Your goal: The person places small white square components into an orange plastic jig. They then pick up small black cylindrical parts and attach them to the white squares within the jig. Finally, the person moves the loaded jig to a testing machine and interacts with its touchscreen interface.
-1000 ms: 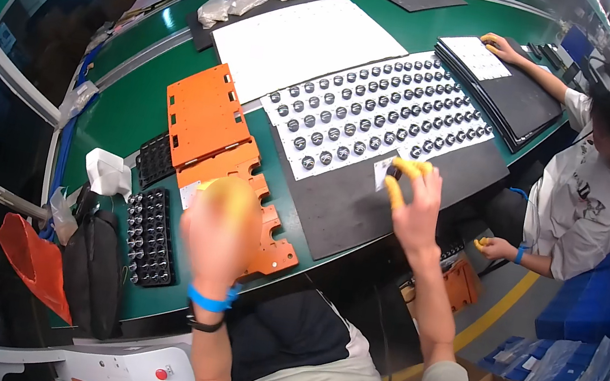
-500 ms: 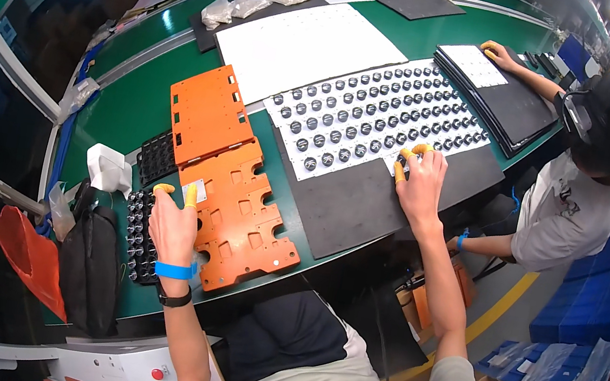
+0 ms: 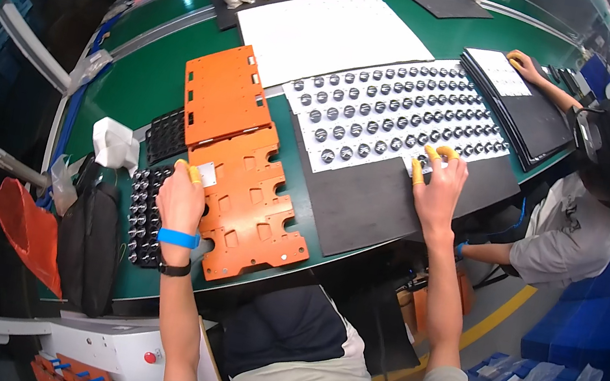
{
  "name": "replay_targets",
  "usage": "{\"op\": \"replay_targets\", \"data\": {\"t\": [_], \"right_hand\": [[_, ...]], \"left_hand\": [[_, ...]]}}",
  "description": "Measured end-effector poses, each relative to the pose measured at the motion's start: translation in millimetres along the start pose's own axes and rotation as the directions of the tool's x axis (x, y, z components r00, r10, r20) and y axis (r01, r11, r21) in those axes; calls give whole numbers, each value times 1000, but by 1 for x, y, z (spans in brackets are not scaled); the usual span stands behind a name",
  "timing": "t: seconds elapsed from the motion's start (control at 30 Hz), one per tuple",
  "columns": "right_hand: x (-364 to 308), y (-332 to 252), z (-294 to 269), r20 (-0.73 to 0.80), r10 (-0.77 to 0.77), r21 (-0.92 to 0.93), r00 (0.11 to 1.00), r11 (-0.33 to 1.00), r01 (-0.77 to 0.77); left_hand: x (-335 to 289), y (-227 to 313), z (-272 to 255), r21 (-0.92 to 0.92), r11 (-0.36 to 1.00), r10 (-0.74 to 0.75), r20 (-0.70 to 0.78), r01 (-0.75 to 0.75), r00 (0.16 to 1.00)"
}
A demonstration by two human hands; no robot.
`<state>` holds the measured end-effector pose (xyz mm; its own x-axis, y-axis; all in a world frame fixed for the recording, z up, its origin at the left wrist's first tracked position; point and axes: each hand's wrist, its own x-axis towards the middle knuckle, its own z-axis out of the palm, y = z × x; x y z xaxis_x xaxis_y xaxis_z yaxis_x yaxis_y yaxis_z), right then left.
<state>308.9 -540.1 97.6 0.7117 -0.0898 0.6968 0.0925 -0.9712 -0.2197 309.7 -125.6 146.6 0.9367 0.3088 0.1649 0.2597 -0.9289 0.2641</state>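
My left hand (image 3: 181,199), with yellow finger covers, is closed at the right edge of a black tray (image 3: 143,219) of shiny round parts. Whatever lies between its fingertips is hidden. Beside its thumb, a small white square plate (image 3: 208,173) rests on the lower orange fixture plate (image 3: 249,217). My right hand (image 3: 439,188) grips a small white plate carrying a black round part (image 3: 423,161), at the near edge of the rows. Those rows are white plates (image 3: 331,164) bearing many black round parts, laid on a dark grey mat (image 3: 365,212).
Beyond the rows lies a large white sheet (image 3: 329,39). The upper orange plate (image 3: 228,95) stands next to another black tray (image 3: 167,135). A crumpled white wrapper (image 3: 114,144) and black bag (image 3: 92,249) are at left. At right, a co-worker's hand (image 3: 526,66) touches a dark stack (image 3: 528,118).
My left thumb and finger have drawn closer together beside the small white square plate. My right hand stays at the same place on the rows. The whole view has shifted slightly.
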Motion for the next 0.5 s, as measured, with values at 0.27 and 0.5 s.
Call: {"op": "replay_targets", "data": {"t": [0.27, 0.5], "right_hand": [[-2, 0, 2, -9, 15, 7, 1000, 1000, -15], [-2, 3, 3, -18, -7, 27, 1000, 1000, 8]], "left_hand": [[17, -42, 25, -255, 964, 77, 9, -72, 997], [10, -42, 35, -527, 845, 68, -55, -87, 996]]}}
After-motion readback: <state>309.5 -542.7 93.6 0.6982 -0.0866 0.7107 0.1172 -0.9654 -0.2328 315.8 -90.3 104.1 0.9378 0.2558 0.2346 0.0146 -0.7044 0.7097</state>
